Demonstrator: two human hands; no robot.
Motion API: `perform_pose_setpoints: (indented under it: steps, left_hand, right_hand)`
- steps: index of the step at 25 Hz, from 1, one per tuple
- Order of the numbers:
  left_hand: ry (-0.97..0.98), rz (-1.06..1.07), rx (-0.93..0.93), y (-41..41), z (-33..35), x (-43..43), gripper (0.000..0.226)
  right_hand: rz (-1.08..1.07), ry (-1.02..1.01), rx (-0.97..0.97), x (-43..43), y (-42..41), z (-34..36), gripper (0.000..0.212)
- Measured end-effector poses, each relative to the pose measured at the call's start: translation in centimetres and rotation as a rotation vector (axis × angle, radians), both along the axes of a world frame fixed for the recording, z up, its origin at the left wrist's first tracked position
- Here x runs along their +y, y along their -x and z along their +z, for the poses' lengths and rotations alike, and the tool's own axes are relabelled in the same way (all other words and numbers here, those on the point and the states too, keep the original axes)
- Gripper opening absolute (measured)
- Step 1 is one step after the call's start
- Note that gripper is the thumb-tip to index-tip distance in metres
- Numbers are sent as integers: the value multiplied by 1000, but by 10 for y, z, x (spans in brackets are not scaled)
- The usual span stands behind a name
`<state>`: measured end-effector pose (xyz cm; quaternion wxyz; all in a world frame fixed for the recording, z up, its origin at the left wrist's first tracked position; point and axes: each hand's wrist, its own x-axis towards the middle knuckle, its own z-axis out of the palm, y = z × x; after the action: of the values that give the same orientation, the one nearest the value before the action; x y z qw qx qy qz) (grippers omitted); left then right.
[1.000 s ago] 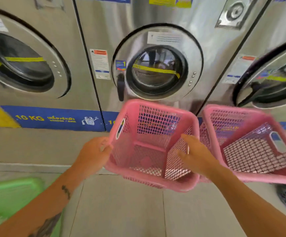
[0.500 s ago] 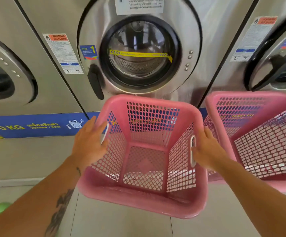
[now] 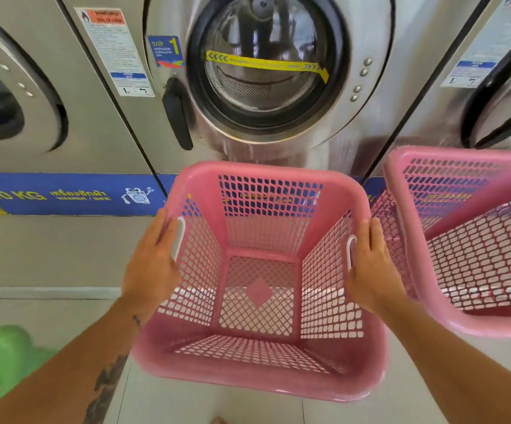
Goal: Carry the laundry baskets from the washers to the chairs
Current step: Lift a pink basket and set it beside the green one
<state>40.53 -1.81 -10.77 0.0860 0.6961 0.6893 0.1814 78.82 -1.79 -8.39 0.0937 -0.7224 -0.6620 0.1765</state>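
Observation:
An empty pink mesh laundry basket [image 3: 260, 381] is right below me, in front of the middle washer [image 3: 263, 65]. My left hand [image 3: 151, 264] lies flat against the basket's left side by its handle slot, fingers pointing up. My right hand [image 3: 370, 270] presses the right side beside the other handle slot. Both hands clasp the basket between them. A second pink basket [image 3: 462, 322], also empty, sits tilted just to the right, touching the first.
Steel front-loading washers line the wall, with one at the left [image 3: 9, 96] and one at the right [image 3: 504, 96]. A blue 10 KG strip [image 3: 64, 194] runs along their base. A green basket [image 3: 0, 356] lies at the lower left on the tiled floor.
I have come closer to the middle washer. Both hands went from reaching toward the basket to pressing its two sides at the handles.

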Motion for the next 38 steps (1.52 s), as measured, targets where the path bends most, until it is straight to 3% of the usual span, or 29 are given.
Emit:
perform_pose_setpoints:
  steps: [10,19,24,29,33,38]
  left_hand:
    - [151,271,-9,63,19,-187,87]
    - [240,356,-9,111,-95,-282,87]
    - [253,291,-32,122,-120,-311,83]
    - [417,371,-52,116,-74,-295,87]
    - [471,447,-250,72,-3,-272,59]
    - [410,248,-480,-30,94,-230,44]
  right_hand:
    - [265,169,8,-101,74,8,92]
    - [272,183,-13,-172,134,-116,106]
    - [224,201,-6,-213,151,-139,105]
    - [260,263,-19,-203,131,-92,66]
    - [177,235,-22,-202,109,-20,74]
    - [133,179,90,-189,45,85,57]
